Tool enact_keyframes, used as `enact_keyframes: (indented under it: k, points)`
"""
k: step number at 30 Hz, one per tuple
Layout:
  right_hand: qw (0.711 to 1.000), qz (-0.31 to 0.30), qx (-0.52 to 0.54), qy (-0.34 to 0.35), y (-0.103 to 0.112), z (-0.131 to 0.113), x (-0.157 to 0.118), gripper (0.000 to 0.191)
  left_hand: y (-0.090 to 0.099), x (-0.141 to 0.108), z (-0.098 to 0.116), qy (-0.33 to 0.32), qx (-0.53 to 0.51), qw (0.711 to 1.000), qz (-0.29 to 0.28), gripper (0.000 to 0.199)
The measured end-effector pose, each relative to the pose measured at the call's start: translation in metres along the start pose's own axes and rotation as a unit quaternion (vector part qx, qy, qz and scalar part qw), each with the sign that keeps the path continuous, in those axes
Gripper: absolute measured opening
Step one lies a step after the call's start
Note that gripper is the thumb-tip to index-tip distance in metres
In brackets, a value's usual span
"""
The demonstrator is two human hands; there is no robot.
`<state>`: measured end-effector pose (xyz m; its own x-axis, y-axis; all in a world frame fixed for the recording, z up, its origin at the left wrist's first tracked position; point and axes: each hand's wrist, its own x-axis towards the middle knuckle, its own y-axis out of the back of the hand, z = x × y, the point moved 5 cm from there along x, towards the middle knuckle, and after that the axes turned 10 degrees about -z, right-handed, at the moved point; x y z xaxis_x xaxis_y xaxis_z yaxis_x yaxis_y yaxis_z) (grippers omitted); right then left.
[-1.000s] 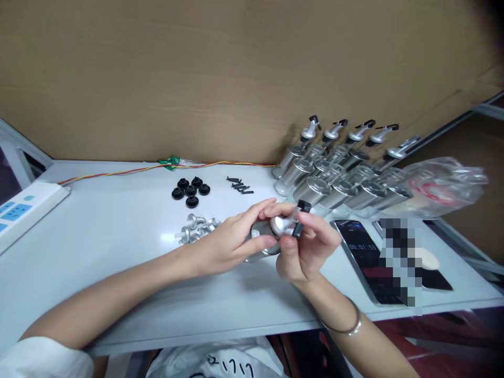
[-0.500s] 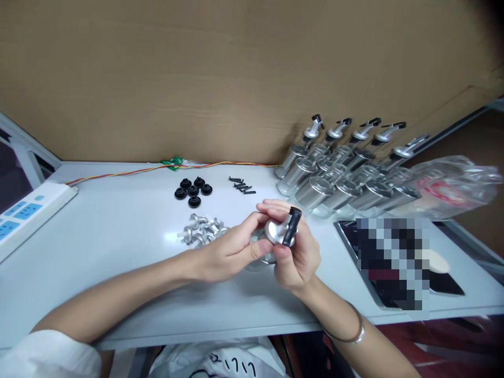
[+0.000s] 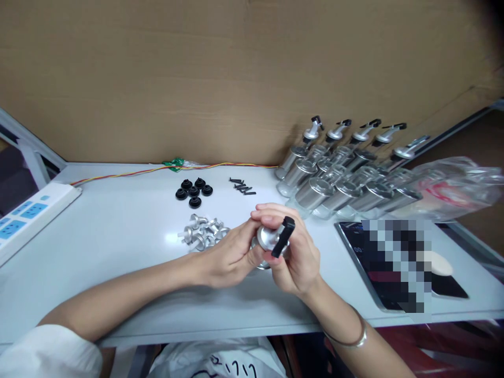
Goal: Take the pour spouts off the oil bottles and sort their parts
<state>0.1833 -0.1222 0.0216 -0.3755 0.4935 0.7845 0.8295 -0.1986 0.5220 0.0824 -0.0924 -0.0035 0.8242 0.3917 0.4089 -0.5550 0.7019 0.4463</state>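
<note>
A glass oil bottle [image 3: 263,264], mostly hidden by my fingers, is held over the table's front half. On its top sits a silver pourer spout [image 3: 268,238] with a black flip cap [image 3: 284,237] pointing up and right. My left hand [image 3: 230,255] is closed around the bottle from the left, its thumb near the spout's base. From the right, my right hand [image 3: 297,252] wraps the spout, thumb in front below the black cap and fingers behind. Left of my hands lies a heap of silver spouts [image 3: 202,231].
Several black stoppers [image 3: 193,191] and black caps [image 3: 243,187] lie behind the heap. Glass bottles with steel sleeves [image 3: 317,191], some fitted with spouts, stand back right beside a plastic bag [image 3: 452,184]. A tablet [image 3: 354,252] lies right, a power strip [image 3: 39,218] left.
The spout and its black cap have turned in my right hand and shifted slightly left and down. Both hands stay closed on the bottle and spout.
</note>
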Motion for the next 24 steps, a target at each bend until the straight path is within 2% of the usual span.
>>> enact_keyframes:
  k: [7,12,18,24]
  points:
    - [1.0,0.007,0.018,0.014,0.002,-0.007,0.003,0.032,0.001,0.002,0.008,-0.029,-0.014,0.999,0.005,0.043]
    - [0.995,0.057,0.077,-0.023,0.004,-0.011,0.003,0.043,-0.007,0.003,0.012,-0.001,0.006,0.999,-0.041,0.041]
    - [0.983,0.123,0.127,-0.044,0.005,0.003,-0.007,0.036,-0.009,0.0,0.012,-0.056,0.057,0.997,-0.002,0.031]
    - [0.978,0.154,0.138,-0.035,0.007,0.01,-0.013,0.032,-0.01,-0.002,0.011,-0.034,0.069,0.997,-0.025,0.042]
